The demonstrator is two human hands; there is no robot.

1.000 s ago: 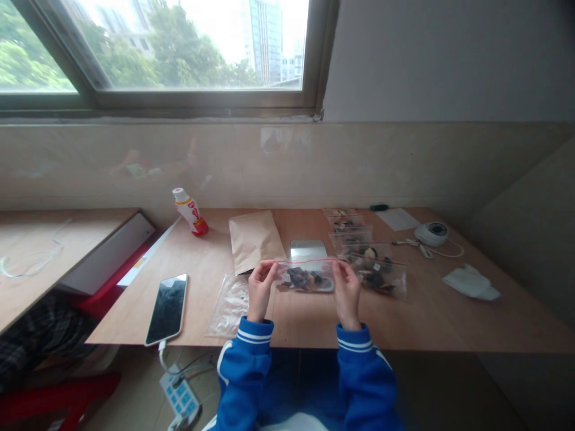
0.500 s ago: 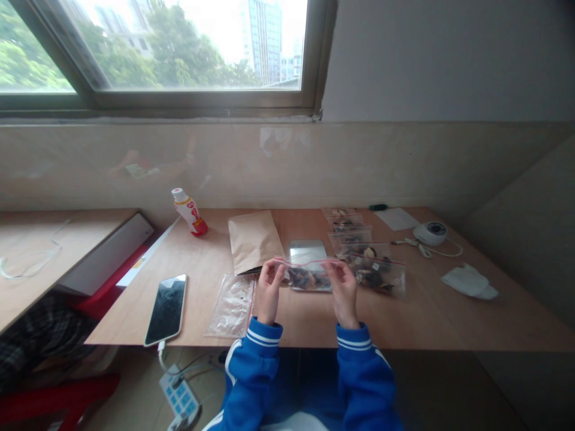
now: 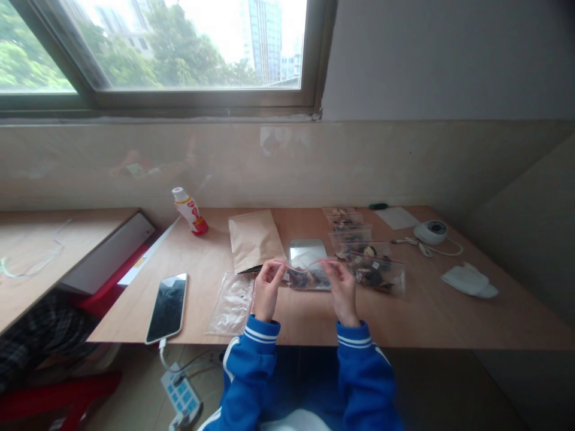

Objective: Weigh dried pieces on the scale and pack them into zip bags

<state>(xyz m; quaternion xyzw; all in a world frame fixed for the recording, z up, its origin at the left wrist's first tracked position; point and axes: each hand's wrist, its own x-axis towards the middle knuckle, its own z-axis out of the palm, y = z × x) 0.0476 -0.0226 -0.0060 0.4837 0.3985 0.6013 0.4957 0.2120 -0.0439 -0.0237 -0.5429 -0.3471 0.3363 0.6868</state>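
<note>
Grip on both sides is a tight finger pinch: the left hand (image 3: 268,291) and the right hand (image 3: 344,293) each hold one end of the red-lined top of a clear zip bag (image 3: 309,278), which holds dark dried pieces. The bag hangs between the hands, just above the counter (image 3: 449,317), its lower part overlapping the near edge of a flat silver scale (image 3: 308,251).

Around the hands, with 12 o'clock straight ahead, a brown paper envelope (image 3: 254,241) lies at 11 o'clock, its corner just beyond the left hand. A crumpled clear plastic bag (image 3: 231,304) sits at 9 o'clock, just beside the left hand. Further out at 9 o'clock is a phone (image 3: 167,308) with a charging cord (image 3: 162,353) running off the near edge. A red-and-white bottle (image 3: 189,211) stands upright at 10 o'clock.

A row of filled zip bags (image 3: 348,230) runs back at 1 o'clock, and another filled bag (image 3: 376,274) lies at 2 o'clock, close to the right hand. Further right are a sheet of paper (image 3: 395,218), a white round device (image 3: 430,232) with a cord, and a white cloth (image 3: 469,281).
</note>
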